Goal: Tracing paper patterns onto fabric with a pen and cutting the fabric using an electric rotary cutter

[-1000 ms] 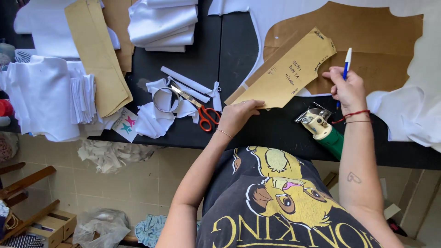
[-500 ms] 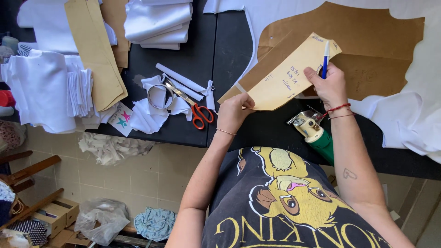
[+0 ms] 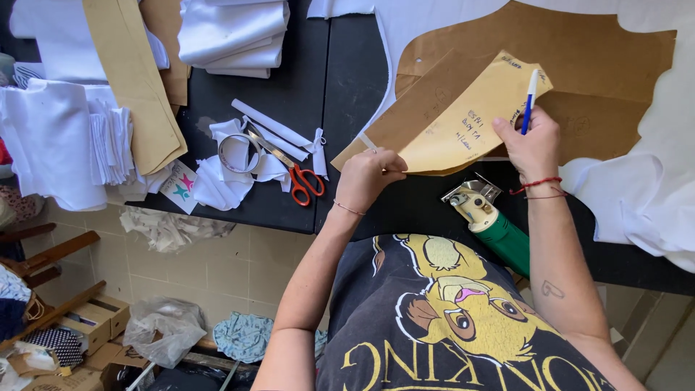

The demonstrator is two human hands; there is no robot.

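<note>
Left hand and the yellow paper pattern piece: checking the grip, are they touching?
Touching. The head view shows the left hand with its fingers on the yellow pattern piece's lower edge.

We count two hands at work: our left hand (image 3: 371,176) and our right hand (image 3: 531,143). Between them there is one yellow paper pattern piece (image 3: 470,119), and we see one blue pen (image 3: 529,100). Under it lies one large brown pattern sheet (image 3: 601,72). We count one pair of red-handled scissors (image 3: 289,168), one roll of clear tape (image 3: 238,152), and one green-handled cutting machine (image 3: 492,221). There is one long tan pattern strip (image 3: 134,80) on the left, and two stacks of folded white cloth: one at the top (image 3: 232,32), one at the left edge (image 3: 58,137)
</note>
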